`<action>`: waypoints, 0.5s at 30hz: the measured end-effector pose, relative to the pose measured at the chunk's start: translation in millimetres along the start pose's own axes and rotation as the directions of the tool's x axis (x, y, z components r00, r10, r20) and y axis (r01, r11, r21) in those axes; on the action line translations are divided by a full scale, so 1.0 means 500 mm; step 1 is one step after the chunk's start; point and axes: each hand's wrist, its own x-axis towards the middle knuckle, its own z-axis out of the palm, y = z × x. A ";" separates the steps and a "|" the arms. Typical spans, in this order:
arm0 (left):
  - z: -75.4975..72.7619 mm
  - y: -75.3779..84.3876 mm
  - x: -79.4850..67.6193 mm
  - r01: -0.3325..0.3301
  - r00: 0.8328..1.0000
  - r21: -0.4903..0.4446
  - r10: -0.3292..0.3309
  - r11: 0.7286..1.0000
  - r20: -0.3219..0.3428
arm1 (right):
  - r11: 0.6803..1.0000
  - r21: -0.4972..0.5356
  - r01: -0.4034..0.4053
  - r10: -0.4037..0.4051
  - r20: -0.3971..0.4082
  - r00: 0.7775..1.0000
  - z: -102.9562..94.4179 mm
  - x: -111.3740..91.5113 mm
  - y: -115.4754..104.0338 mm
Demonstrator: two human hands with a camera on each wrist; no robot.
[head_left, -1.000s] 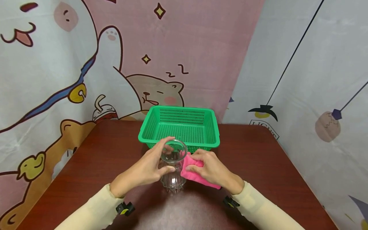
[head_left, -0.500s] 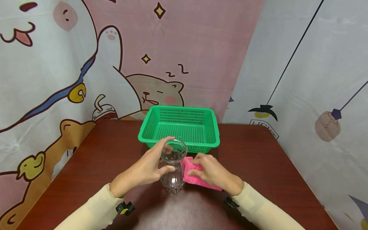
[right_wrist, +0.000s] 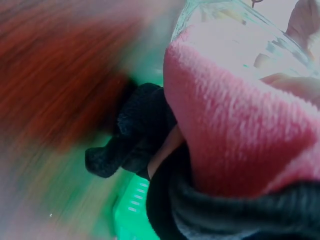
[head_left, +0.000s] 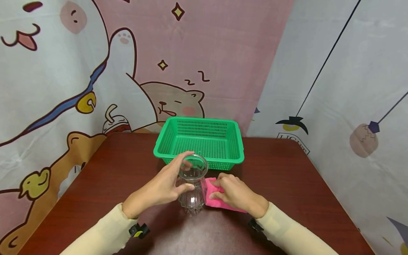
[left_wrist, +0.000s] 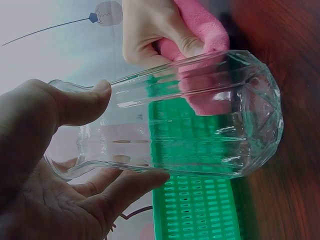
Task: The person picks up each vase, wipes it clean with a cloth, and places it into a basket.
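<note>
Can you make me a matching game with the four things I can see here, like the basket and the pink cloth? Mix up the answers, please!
Things:
1. glass jar
2. cloth
3. basket
4. table

Clues:
A. pink, held in the right hand
B. reddish-brown and flat on top
C. green, with lots of little holes
D. see-through, held in the left hand

Right pairs: 1-D, 2-A, 3-C, 4-B
</note>
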 end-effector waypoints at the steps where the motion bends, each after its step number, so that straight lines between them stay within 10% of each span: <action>1: 0.000 0.000 0.000 -0.001 1.000 0.000 0.001 1.000 -0.001 | 1.000 -0.002 0.005 -0.005 -0.003 1.000 0.001 0.000 0.001; 15: 0.002 0.000 0.001 -0.011 1.000 0.018 0.011 1.000 -0.002 | 0.999 0.041 0.014 -0.014 -0.005 1.000 0.006 0.000 0.014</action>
